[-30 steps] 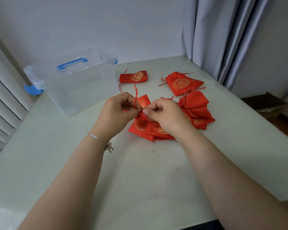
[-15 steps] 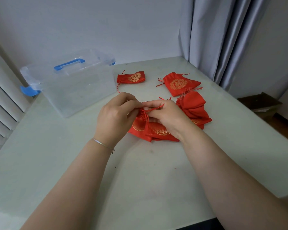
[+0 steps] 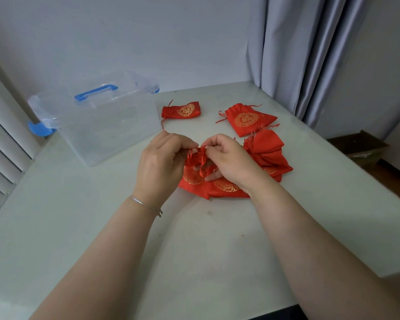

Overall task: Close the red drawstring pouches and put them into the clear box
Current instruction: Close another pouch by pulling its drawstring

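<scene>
The left hand point(image 3: 159, 167) and the right hand point(image 3: 229, 161) meet over the middle of the table point(image 3: 90, 239). On both hands the thumb and forefinger are closed together in a pinch, and between the two pinches is the gathered neck of a red pouch point(image 3: 198, 162). The other fingers of the left hand are curled loosely. The lower fingers of the right hand lie under the pouch; how they touch it is not clear, because the cloth hides them.

The pouch in the fingers has its neck up at the fingertips, and its body hangs down and toward the person, so its long axis runs from the fingertips to the wrists. Thin red cords point(image 3: 202, 173) hang from the neck, just below the fingers.

Under the hands, touching the table, lie more pouches in a pile point(image 3: 219, 188), with gold prints facing up. To the right of the right fingers, very near, is a folded pouch point(image 3: 267, 150). Beyond it lies a flat pouch point(image 3: 247, 118) with a round gold print. Beyond the left fingers lies a small pouch point(image 3: 183, 110), its neck pointing left.

The clear box point(image 3: 97, 125) stands well to the left of the left fingers, with a blue handle point(image 3: 96, 93) on top. Nothing lies between the hands and the box.

A curtain point(image 3: 310, 54) hangs behind the table at the right.
</scene>
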A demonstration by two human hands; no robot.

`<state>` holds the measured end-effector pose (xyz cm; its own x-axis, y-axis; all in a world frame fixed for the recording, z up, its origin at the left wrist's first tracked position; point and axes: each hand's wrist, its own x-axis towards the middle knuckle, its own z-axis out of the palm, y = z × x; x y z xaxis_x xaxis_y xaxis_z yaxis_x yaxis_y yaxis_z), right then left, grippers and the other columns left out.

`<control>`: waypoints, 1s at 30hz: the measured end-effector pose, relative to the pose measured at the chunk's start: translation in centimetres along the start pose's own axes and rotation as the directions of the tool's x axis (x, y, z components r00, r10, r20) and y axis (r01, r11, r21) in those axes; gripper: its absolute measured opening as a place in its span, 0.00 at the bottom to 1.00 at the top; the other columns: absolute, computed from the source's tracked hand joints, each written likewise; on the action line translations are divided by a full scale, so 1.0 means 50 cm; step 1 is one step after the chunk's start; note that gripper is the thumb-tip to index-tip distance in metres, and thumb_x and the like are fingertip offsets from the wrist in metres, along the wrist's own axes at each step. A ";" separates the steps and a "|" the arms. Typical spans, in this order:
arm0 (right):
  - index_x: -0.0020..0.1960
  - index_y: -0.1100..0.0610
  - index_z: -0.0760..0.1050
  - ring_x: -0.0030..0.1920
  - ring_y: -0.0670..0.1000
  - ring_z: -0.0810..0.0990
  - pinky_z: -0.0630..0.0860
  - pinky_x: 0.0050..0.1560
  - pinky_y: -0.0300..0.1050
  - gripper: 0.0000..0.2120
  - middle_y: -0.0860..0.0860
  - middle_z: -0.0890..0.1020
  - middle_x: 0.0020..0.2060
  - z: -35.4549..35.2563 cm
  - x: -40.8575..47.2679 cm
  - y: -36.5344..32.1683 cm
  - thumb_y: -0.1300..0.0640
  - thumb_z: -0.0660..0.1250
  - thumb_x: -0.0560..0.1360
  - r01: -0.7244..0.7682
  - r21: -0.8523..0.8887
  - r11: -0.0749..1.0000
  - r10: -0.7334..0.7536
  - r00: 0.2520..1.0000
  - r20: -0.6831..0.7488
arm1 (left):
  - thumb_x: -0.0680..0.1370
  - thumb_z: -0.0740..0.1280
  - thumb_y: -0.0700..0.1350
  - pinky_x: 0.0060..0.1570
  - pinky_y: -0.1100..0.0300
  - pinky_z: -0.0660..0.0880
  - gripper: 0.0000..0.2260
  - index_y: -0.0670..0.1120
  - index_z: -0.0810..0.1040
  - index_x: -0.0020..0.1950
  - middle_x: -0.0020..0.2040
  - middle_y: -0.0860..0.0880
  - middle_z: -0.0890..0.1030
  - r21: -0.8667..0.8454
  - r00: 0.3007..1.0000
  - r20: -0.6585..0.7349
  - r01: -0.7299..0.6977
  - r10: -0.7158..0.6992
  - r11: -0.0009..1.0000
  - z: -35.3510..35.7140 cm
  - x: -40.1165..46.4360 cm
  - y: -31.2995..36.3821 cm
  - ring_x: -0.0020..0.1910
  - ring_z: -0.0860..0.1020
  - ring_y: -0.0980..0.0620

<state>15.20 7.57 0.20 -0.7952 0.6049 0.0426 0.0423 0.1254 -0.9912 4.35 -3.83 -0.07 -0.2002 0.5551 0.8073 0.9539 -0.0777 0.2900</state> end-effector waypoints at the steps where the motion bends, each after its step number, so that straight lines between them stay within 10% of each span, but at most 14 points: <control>1: 0.48 0.55 0.71 0.43 0.54 0.83 0.80 0.32 0.47 0.04 0.56 0.81 0.42 0.000 0.000 0.001 0.61 0.59 0.79 0.004 -0.045 0.999 -0.004 1.000 -0.001 | 0.71 0.59 0.33 0.40 0.55 0.74 0.12 0.40 0.82 0.45 0.40 0.49 0.82 -0.013 1.000 -0.010 0.001 -0.001 1.000 0.001 0.000 0.002 0.41 0.76 0.51; 9: 0.46 0.52 0.71 0.28 0.40 0.73 0.69 0.28 0.33 0.04 0.47 0.77 0.32 -0.003 0.004 0.010 0.60 0.61 0.78 0.160 -0.388 0.908 -0.194 0.980 -0.050 | 0.71 0.61 0.30 0.44 0.58 0.76 0.15 0.49 0.80 0.43 0.42 0.57 0.80 -0.173 0.992 0.020 0.125 -0.123 0.977 -0.004 0.005 0.021 0.42 0.79 0.51; 15: 0.38 0.57 0.72 0.31 0.47 0.68 0.57 0.26 0.40 0.09 0.51 0.70 0.33 0.001 -0.004 -0.004 0.64 0.56 0.75 -0.189 0.449 0.873 0.148 0.981 0.126 | 0.77 0.67 0.38 0.42 0.53 0.80 0.05 0.45 0.77 0.42 0.36 0.49 0.82 -0.486 0.871 0.281 0.491 -0.403 0.723 -0.023 0.022 0.025 0.38 0.81 0.51; 19: 0.42 0.53 0.73 0.28 0.43 0.70 0.65 0.29 0.38 0.08 0.48 0.74 0.32 0.006 -0.007 -0.002 0.62 0.60 0.78 0.007 -0.110 0.994 -0.006 1.000 0.012 | 0.77 0.65 0.36 0.31 0.72 0.70 0.05 0.42 0.75 0.51 0.34 0.47 0.78 -0.514 0.762 0.373 0.644 -0.529 0.566 -0.030 0.029 0.031 0.30 0.76 0.63; 22: 0.52 0.56 0.72 0.36 0.42 0.73 0.67 0.39 0.42 0.04 0.46 0.75 0.39 0.011 -0.008 0.010 0.59 0.60 0.79 0.218 -0.588 0.779 -0.257 0.966 0.018 | 0.75 0.69 0.40 0.29 0.67 0.66 0.06 0.45 0.73 0.50 0.32 0.50 0.80 -0.399 0.617 0.438 0.785 -0.654 0.474 -0.029 0.029 0.015 0.30 0.75 0.60; 30: 0.50 0.58 0.74 0.39 0.56 0.77 0.71 0.34 0.49 0.03 0.54 0.75 0.48 0.037 -0.022 0.006 0.62 0.62 0.78 0.448 -0.763 0.465 -0.573 0.810 0.126 | 0.78 0.66 0.45 0.30 0.63 0.63 0.07 0.46 0.77 0.40 0.29 0.55 0.77 -0.152 0.497 0.555 0.849 -0.667 0.506 -0.053 0.028 0.005 0.25 0.69 0.62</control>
<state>14.98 5.48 -0.40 -0.7445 0.3188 0.5866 0.1252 0.9297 -0.3463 3.69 -5.26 2.49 -0.6120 0.7870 -0.0777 0.2785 0.3065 0.9102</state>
